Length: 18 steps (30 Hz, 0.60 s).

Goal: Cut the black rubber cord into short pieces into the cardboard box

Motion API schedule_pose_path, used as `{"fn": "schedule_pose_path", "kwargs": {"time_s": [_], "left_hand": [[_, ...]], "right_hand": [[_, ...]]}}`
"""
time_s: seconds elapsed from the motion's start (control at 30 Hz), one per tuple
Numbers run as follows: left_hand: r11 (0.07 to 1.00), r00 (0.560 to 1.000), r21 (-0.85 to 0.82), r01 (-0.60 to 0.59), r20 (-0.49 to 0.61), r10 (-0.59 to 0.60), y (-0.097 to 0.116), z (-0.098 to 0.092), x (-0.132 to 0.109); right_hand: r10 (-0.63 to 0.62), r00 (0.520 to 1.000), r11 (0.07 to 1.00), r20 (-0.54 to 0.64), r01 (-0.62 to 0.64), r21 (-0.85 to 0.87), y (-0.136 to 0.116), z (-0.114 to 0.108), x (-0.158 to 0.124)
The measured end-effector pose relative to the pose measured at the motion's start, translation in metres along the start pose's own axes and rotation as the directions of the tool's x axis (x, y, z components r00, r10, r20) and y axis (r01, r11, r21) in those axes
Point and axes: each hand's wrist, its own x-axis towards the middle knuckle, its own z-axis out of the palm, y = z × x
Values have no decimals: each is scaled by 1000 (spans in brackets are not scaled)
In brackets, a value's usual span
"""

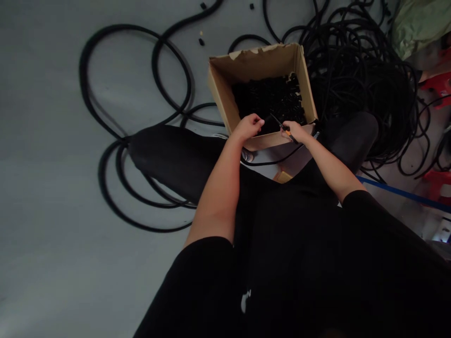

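In my right hand [295, 132] is a pair of scissors [289, 135] with black and orange handles, its blades pointing up and left over the box. My left hand [251, 126] is closed in a pinch just left of the blade tips. A short black piece [268, 118] shows at its fingertips, hard to make out against the dark contents. Beneath both hands stands an open cardboard box [220, 94], with many small black cut pieces [269, 96] inside. The box's near wall passes just below my wrists.
Thick black hose [82, 70] lies in loops on the grey floor at left. A large tangle of thinner black tubing [359, 80] is piled right of the box. Small black bits [201, 42] lie beyond it. Red objects [439, 89] and a pale green bag [421, 23] are at far right.
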Motion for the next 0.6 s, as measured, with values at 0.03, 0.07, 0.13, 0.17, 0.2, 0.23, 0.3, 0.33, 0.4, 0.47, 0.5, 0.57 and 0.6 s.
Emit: {"fn": "schedule_pose_path", "kwargs": {"time_s": [0.03, 0.07, 0.13, 0.17, 0.2, 0.23, 0.3, 0.33, 0.4, 0.47, 0.5, 0.57, 0.6], "left_hand": [[1000, 1000, -17, 4, -7, -4, 1, 1, 0], [1000, 1000, -31, 5, -7, -5, 1, 2, 0], [999, 1000, -42, 7, 8, -7, 3, 4, -1], [999, 1000, -44, 5, 20, -4, 4, 6, -2], [999, 999, -46, -3, 33, 4, 5, 7, -3], [999, 999, -52, -14, 47, 17, 6, 8, -4], [996, 996, -76, -45, 76, 51, 7, 10, -5], [994, 994, -91, -58, 87, 66, 8, 11, -6], [991, 992, -114, -65, 102, 77, 9, 13, -7], [992, 993, -118, -50, 99, 62, 9, 14, -7], [993, 994, -115, -39, 93, 50, 9, 15, -6], [993, 997, -115, -23, 69, 31, 7, 16, -5], [993, 999, -119, -22, 46, 28, 6, 16, -4]], "right_hand": [[19, 1000, 999, 4, -19, 33, 2, 2, 0], [30, 1000, 998, 5, -30, 62, 3, 4, 1], [6, 1000, 995, 24, -8, 101, 4, 8, 2], [-18, 999, 994, 38, 14, 108, 4, 10, 3], [-36, 998, 994, 47, 31, 106, 5, 12, 5], [-47, 997, 994, 55, 41, 98, 5, 13, 6], [-66, 996, 995, 65, 60, 84, 5, 15, 9], [-80, 995, 994, 67, 74, 81, 5, 16, 9], [-96, 993, 994, 62, 92, 67, 3, 17, 9], [-76, 996, 997, 36, 75, 29, -1, 17, 6], [-56, 998, 998, 13, 56, 0, -4, 16, 4], [-26, 999, 998, -48, 22, -67, -11, 15, 1], [-22, 997, 995, -77, 14, -99, -15, 14, 0]]}}
